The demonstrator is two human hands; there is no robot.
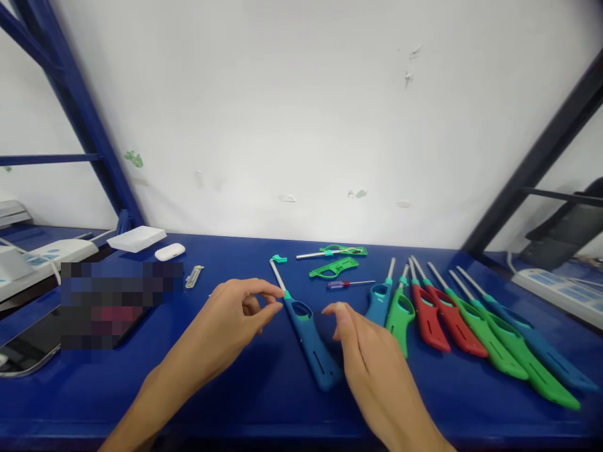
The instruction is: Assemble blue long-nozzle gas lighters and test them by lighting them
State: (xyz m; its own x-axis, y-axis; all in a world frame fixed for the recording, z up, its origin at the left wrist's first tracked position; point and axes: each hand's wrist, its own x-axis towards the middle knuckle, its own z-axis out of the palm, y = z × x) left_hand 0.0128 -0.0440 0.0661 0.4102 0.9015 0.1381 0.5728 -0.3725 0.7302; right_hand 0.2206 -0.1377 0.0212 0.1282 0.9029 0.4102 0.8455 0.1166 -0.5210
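Note:
A blue long-necked lighter (313,345) lies on the blue table between my hands, its metal tube slanting up and left. To its left is my left hand (238,314), thumb and forefinger curved with a gap between them and nothing held. My right hand (370,355) is on the other side, near the lighter's handle; its fingers are bent and partly hidden behind the thumb side. A small turquoise piece (279,258) lies by the tube's tip. Behind are a green half shell (333,268), an opened green lighter (325,252) and a purple-handled screwdriver (339,285).
Several blue, green and red lighters, one of them red (428,317), lie in a row at the right. At the left are a phone (31,342), a white earphone case (170,252), a white box (136,238) and a small clear part (193,277). Power strips (560,292) sit at both sides.

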